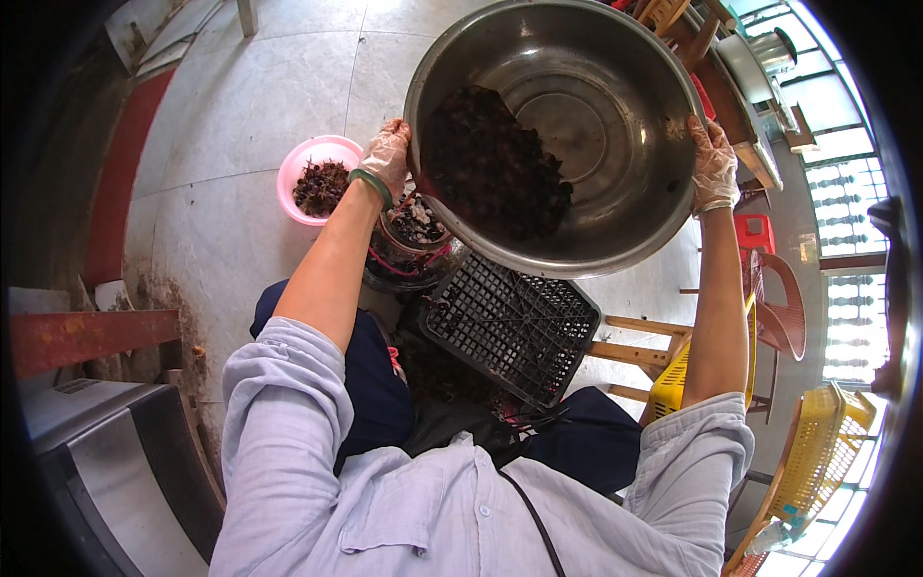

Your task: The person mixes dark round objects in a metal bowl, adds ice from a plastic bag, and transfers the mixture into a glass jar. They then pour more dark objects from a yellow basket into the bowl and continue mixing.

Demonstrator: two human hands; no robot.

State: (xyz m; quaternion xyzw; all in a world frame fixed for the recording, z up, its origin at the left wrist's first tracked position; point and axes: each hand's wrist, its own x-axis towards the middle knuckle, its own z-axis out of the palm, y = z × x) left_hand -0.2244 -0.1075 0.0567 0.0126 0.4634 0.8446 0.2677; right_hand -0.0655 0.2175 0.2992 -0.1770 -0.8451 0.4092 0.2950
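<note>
Both my hands, in clear plastic gloves, hold a large stainless steel basin (624,209) by opposite sides of its rim. My left hand (387,155) grips the left side and my right hand (714,167) the right. A dark, wet mass of what look like crushed berries or grapes (497,162) lies in its left part, and the basin seems tilted that way. Under its lower left edge stands a wide-mouthed container (414,270) with a pink cord, dark skins and pale bits at its mouth. A black plastic crate (515,324) lies below the basin.
A pink bowl (288,180) of stems and dark fruit is on the tiled floor at left. A wooden stool (634,353) and a yellow plastic basket (670,379) are by my right arm. Red chairs (786,310) stand farther right, and a metal-sided appliance (133,461) lower left.
</note>
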